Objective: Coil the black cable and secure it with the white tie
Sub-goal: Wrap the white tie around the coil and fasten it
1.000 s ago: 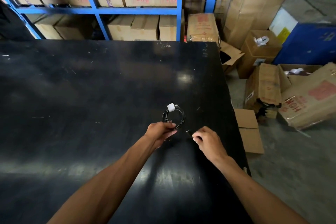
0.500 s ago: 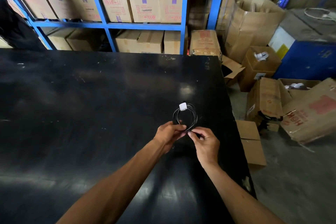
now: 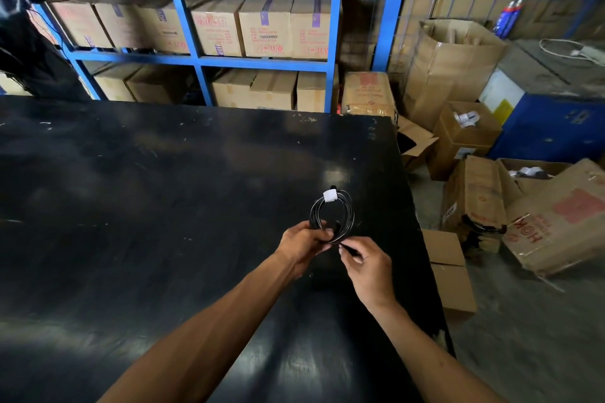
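Fingers [image 3: 319,234] of the left hand [image 3: 302,245] are curling shut around the near-left edge of the cable [image 3: 332,217], which is wound into a small round coil. The right hand [image 3: 368,267] is pinching something thin and dark between thumb and forefinger at the coil's near edge; it looks like the cable's loose end, though it is too small to be sure. The two hands are nearly touching there, knuckles almost meeting.

The coil is sitting toward the right side of the table [image 3: 163,206], close to its right edge, with its near part in the hands; whether the far part is resting on the top or lifted just off it, I cannot tell. The tie [image 3: 330,196] is wrapped around the coil's far side, opposite the hands, binding the loops together.

The table is black and glossy, catching pale reflections. Both forearms are reaching in from the near edge, bare to the elbow.

Behind the table a blue rack [image 3: 332,42] is holding rows of boxes [image 3: 265,28]. To the right, on the floor [image 3: 530,337], more cartons [image 3: 556,222] are lying open or tipped over. At the far left another person [image 3: 29,42] in dark clothing is standing by the rack, one arm raised to a shelf.
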The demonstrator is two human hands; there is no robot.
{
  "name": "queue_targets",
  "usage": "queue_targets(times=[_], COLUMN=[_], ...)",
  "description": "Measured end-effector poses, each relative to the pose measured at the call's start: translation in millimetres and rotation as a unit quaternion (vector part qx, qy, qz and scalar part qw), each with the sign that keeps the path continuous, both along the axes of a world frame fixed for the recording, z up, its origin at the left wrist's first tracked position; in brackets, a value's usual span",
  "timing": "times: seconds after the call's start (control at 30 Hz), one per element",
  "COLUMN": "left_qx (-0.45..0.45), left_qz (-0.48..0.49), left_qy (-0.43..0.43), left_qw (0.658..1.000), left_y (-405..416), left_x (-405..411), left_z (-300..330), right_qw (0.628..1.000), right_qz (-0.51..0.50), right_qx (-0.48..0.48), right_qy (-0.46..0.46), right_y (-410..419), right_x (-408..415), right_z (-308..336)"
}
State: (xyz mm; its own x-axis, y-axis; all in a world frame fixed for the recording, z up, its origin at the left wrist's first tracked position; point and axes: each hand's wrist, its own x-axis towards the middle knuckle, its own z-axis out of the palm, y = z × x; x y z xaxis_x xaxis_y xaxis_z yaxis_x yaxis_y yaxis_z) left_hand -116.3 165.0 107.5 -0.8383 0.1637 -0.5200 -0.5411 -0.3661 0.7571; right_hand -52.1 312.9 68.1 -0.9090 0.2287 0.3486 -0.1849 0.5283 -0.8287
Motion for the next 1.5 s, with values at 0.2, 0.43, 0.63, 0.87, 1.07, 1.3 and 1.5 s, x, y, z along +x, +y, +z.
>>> queue_targets(times=[0.2,0.43,0.63,0.87,1.07,1.3,1.5], left_qx=[0.044,0.049,-0.045,-0.124,-0.114,0.049,0.051], left_qz=[-0.022,-0.048,-0.002,-0.002,-0.033,-0.02,-0.003], left_qy=[-0.034,-0.055,-0.01,0.053,0.093,0.056,-0.051], left_qw=[0.998,0.996,0.999,0.991,0.989,0.997,0.997], left_y=[-1.4,-2.1,-1.1,0.0,1.6,-0.9,7.4], left_x=[9.2,9.5,5.7,13.6,19.3,23.6,18.3], left_z=[-4.5,-0.3,1.7,-3.1,3.8,13.0,22.4], right_qw=[0.988,0.983,0.957,0.943,0.938,0.938,0.888], right_qz=[0.009,0.0,0.068,0.096,0.128,0.104,0.13], right_qx=[0.131,0.158,0.26,0.299,0.305,0.308,0.397], right_qy=[0.081,0.092,0.112,0.112,0.105,0.117,0.19], right_y=[4.4,1.1,3.1,9.8,21.0,19.2,22.8], right_x=[6.2,9.5,10.9,-1.3,-11.6,-18.3,-15.1], right_z=[5.1,8.9,14.4,41.8,59.4,71.3,66.6])
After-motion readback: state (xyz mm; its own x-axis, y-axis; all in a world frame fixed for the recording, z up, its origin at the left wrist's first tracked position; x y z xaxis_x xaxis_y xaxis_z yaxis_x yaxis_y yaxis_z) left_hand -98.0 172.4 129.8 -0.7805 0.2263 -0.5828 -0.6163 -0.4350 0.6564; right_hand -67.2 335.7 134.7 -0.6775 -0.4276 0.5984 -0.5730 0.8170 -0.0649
